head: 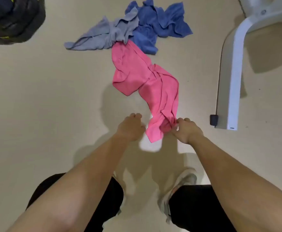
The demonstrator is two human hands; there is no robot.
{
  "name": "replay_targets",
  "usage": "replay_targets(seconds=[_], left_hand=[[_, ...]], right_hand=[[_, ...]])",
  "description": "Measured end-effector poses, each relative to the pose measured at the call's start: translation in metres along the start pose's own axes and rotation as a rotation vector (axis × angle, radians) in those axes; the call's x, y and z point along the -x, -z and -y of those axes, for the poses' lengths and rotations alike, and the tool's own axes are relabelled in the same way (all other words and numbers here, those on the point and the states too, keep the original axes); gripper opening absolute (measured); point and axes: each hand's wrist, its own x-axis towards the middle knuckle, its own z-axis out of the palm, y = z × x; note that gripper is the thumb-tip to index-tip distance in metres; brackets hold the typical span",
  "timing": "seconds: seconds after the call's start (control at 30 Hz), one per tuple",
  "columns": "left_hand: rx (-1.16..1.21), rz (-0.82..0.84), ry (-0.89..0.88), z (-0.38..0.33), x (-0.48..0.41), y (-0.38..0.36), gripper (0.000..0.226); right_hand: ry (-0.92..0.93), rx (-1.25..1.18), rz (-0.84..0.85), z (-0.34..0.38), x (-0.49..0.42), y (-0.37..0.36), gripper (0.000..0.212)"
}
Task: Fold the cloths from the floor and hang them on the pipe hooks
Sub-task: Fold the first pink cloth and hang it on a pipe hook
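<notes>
A crumpled pink cloth (145, 81) stretches across the beige floor from the middle toward me. My right hand (186, 130) pinches its near end, which is bunched and lifted a little. Just left of that end, my left hand (131, 127) hovers with curled fingers and holds nothing. Behind the pink cloth lie a grey-blue cloth (103, 36) and a darker blue cloth (157, 22), both rumpled and overlapping each other. No pipe hooks are in view.
A white curved furniture leg (232, 77) with a black foot pad (213, 119) stands at the right. A dark bag (11, 19) sits at the top left. My shoes (182, 185) and dark shorts are at the bottom.
</notes>
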Motion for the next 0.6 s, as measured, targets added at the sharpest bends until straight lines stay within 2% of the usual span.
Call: replay_targets(seconds=[0.07,0.2,0.3,0.4,0.47,0.5,0.6], left_hand=[[-0.017,0.017,-0.028,-0.004,-0.035,-0.032,0.047],[-0.082,0.016,-0.098,-0.006,-0.111,-0.09,0.05],[-0.081,-0.111,-0.206,-0.014,-0.151,-0.117,0.045],[-0.05,-0.173,-0.323,-0.03,-0.174,-0.131,0.038],[-0.06,-0.197,-0.341,-0.038,-0.179,-0.131,0.032],[-0.04,-0.209,-0.328,-0.042,-0.177,-0.128,0.036],[0.02,-0.224,-0.351,-0.048,-0.157,-0.108,0.066]], right_hand=[[-0.053,-0.055,-0.007,-0.017,-0.037,-0.027,0.063],[-0.027,-0.067,-0.09,-0.04,-0.115,-0.074,0.046],[0.052,0.009,-0.224,-0.048,-0.156,-0.094,0.046],[0.123,0.003,-0.313,-0.053,-0.176,-0.107,0.018],[0.145,-0.035,-0.308,-0.055,-0.176,-0.107,0.013],[0.167,-0.051,-0.302,-0.056,-0.172,-0.104,0.015],[0.242,-0.058,-0.245,-0.053,-0.144,-0.081,0.024]])
